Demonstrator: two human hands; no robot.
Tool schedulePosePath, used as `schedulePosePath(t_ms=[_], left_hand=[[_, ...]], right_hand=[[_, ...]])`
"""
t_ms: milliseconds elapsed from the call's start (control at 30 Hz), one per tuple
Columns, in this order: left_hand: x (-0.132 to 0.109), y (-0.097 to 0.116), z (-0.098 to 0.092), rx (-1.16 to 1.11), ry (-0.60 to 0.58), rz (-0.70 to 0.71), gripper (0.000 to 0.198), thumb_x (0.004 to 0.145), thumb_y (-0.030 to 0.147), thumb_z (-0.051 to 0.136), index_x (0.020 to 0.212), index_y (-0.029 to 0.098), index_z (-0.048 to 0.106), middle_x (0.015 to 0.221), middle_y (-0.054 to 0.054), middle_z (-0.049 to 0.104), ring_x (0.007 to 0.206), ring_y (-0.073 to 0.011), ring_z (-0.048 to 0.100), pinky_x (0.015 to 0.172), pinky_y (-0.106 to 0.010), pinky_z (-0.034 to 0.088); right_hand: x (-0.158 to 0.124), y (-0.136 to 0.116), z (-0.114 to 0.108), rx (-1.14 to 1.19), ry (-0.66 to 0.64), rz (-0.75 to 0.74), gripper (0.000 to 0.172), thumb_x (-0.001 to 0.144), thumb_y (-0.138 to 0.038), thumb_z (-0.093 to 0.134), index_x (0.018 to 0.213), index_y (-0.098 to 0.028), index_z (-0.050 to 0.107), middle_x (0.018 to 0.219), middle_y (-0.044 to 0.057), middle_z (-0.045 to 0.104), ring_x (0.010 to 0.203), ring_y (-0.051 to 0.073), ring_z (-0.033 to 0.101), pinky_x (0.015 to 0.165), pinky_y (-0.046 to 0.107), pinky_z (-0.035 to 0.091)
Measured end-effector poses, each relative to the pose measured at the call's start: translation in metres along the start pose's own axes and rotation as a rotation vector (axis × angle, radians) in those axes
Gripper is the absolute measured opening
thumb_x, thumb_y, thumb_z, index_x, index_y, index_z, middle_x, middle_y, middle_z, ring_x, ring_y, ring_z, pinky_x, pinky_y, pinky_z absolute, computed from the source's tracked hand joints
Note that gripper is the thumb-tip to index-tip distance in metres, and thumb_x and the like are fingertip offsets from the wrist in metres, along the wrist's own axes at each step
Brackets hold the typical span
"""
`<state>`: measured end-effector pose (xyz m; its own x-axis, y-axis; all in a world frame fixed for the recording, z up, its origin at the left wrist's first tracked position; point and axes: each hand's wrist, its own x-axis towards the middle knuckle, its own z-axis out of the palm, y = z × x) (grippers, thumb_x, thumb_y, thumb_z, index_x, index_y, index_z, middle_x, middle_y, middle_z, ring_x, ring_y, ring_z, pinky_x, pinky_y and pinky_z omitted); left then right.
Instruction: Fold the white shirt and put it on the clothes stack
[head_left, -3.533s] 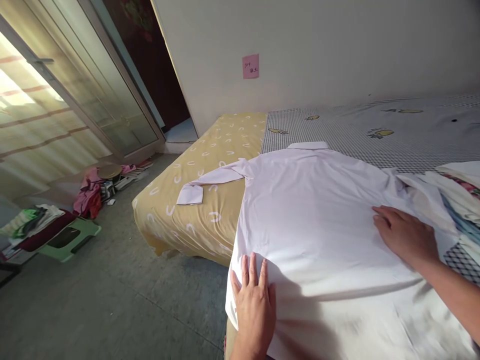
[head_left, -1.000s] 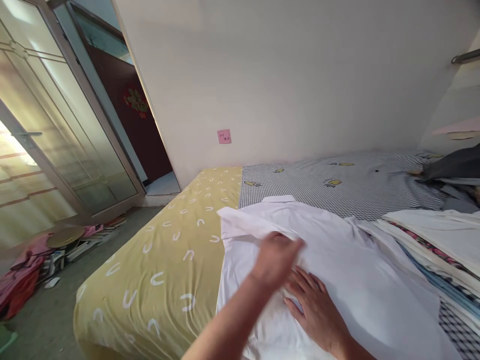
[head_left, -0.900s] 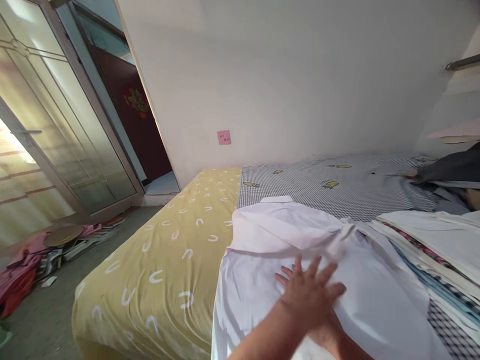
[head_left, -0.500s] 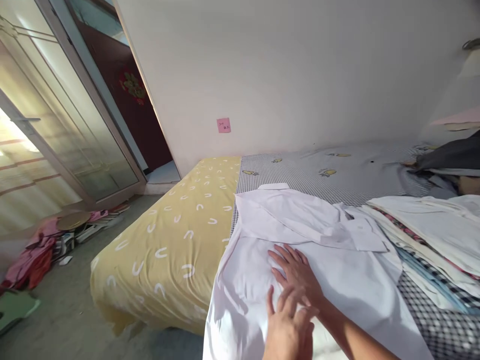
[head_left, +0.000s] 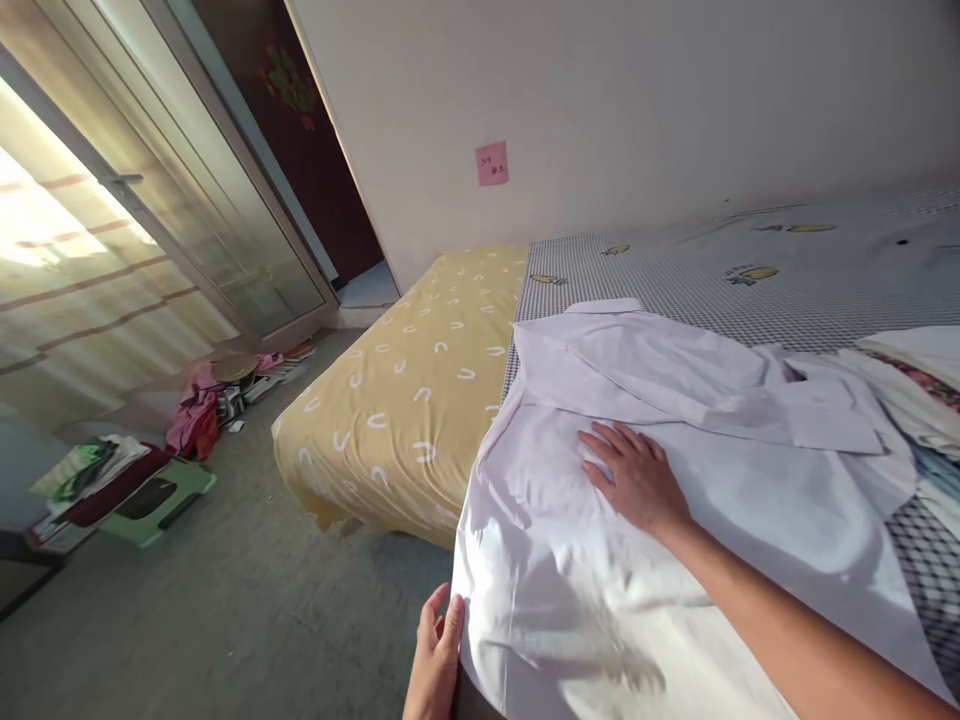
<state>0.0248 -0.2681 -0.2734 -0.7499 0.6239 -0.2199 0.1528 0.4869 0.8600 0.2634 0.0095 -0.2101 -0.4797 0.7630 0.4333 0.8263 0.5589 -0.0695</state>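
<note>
On the bed, at its near corner, the white shirt lies spread face down, its lower part hanging over the mattress edge. It rests partly on the yellow sheet and mostly on the checked sheet. A stack of folded clothes sits just beside the shirt on your right.

One sleeve is folded across the back of the shirt, below the collar, with the cuff ending near the stack.

Your hands are well apart. The right hand lies flat, fingers spread, palm down on the middle of the shirt, just below the folded sleeve. The left hand is at the shirt's left edge, where the cloth drops off the bed. Its fingers touch the fabric, but the view does not show whether they pinch it.

The step in hand appears to be flattening the shirt body around the folded sleeve. To do it well:

1. Press evenly with the right palm so the sleeve does not slide.
2. Draw the left edge taut; wrinkles show in the cloth between your hands.
3. Stroke outward from the centre, away from the stack.
4. Check that the side edge runs straight from shoulder to hem.
</note>
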Motion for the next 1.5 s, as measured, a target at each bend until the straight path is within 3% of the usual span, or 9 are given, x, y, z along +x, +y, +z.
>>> schedulePosePath(t_ms=[100,200,467,700,933,1133,1200,1333,1500], left_hand=[[-0.014,0.016,-0.002,-0.463,-0.136,-0.298,0.069,0.074,0.079,0.070,0.105,0.019,0.066,0.094,-0.008,0.075,0.093,-0.0255,0.072,0.084,-0.034,0.057],[-0.022,0.039,-0.010,-0.629,-0.227,-0.358,0.062,0.063,0.067,0.088,0.097,0.021,0.064,0.081,-0.001,0.072,0.076,-0.0201,0.068,0.069,-0.028,0.052],[-0.032,0.052,-0.016,-0.797,-0.205,-0.421,0.055,0.060,0.054,0.094,0.090,0.021,0.061,0.069,0.005,0.064,0.060,-0.0121,0.057,0.060,-0.022,0.043],[-0.028,0.055,-0.015,-0.923,-0.197,-0.473,0.054,0.060,0.049,0.096,0.081,0.021,0.056,0.074,0.004,0.066,0.064,-0.0106,0.058,0.063,-0.021,0.042],[-0.028,0.050,-0.013,-0.866,-0.161,-0.457,0.054,0.064,0.056,0.092,0.084,0.022,0.055,0.078,0.006,0.063,0.068,-0.0097,0.055,0.068,-0.021,0.043],[-0.034,0.047,-0.005,-0.452,-0.040,-0.126,0.046,0.081,0.063,0.073,0.099,0.022,0.062,0.085,0.000,0.065,0.077,-0.0177,0.059,0.071,-0.027,0.049],[-0.035,0.045,0.001,-0.283,0.062,0.045,0.039,0.084,0.055,0.071,0.105,0.023,0.064,0.094,-0.004,0.066,0.086,-0.0209,0.062,0.077,-0.031,0.053],[-0.035,0.039,0.011,-0.023,0.229,0.413,0.009,0.089,0.025,0.059,0.094,0.024,0.066,0.100,-0.005,0.063,0.092,-0.0191,0.064,0.082,-0.031,0.055],[-0.039,0.034,0.012,0.120,0.219,0.677,0.047,0.070,-0.003,0.047,0.095,0.027,0.072,0.093,-0.002,0.062,0.083,-0.0152,0.063,0.075,-0.025,0.054]], right_hand=[[-0.001,0.002,0.002,-0.011,0.010,-0.009,0.043,0.103,-0.038,0.044,0.140,-0.029,0.065,0.148,0.007,0.064,0.139,0.032,0.050,0.109,0.052,0.042],[-0.002,0.004,0.004,-0.012,0.023,-0.013,0.043,0.103,-0.038,0.044,0.139,-0.030,0.065,0.147,0.007,0.064,0.138,0.032,0.051,0.108,0.052,0.042],[-0.003,0.007,0.005,0.000,0.026,-0.028,0.045,0.103,-0.041,0.043,0.138,-0.026,0.066,0.145,0.010,0.065,0.136,0.034,0.052,0.106,0.053,0.044],[-0.004,0.006,0.004,-0.005,0.050,-0.037,0.046,0.103,-0.042,0.041,0.136,-0.023,0.067,0.143,0.012,0.066,0.135,0.033,0.054,0.106,0.052,0.043],[-0.004,0.008,0.004,0.016,0.017,-0.019,0.045,0.103,-0.043,0.041,0.137,-0.026,0.065,0.146,0.010,0.064,0.137,0.034,0.053,0.107,0.053,0.043],[-0.004,0.009,0.004,0.015,-0.004,-0.013,0.046,0.103,-0.045,0.040,0.138,-0.026,0.065,0.147,0.009,0.063,0.137,0.033,0.053,0.106,0.052,0.043],[-0.004,0.010,0.004,0.009,0.000,-0.011,0.046,0.103,-0.045,0.040,0.137,-0.026,0.065,0.147,0.009,0.064,0.137,0.032,0.053,0.106,0.051,0.043],[-0.005,0.010,0.005,0.003,0.001,-0.011,0.047,0.103,-0.045,0.039,0.137,-0.025,0.065,0.147,0.009,0.063,0.137,0.033,0.052,0.106,0.052,0.043],[-0.005,0.010,0.005,0.009,0.001,-0.005,0.048,0.103,-0.047,0.038,0.137,-0.026,0.064,0.147,0.008,0.063,0.138,0.032,0.051,0.107,0.051,0.042]])
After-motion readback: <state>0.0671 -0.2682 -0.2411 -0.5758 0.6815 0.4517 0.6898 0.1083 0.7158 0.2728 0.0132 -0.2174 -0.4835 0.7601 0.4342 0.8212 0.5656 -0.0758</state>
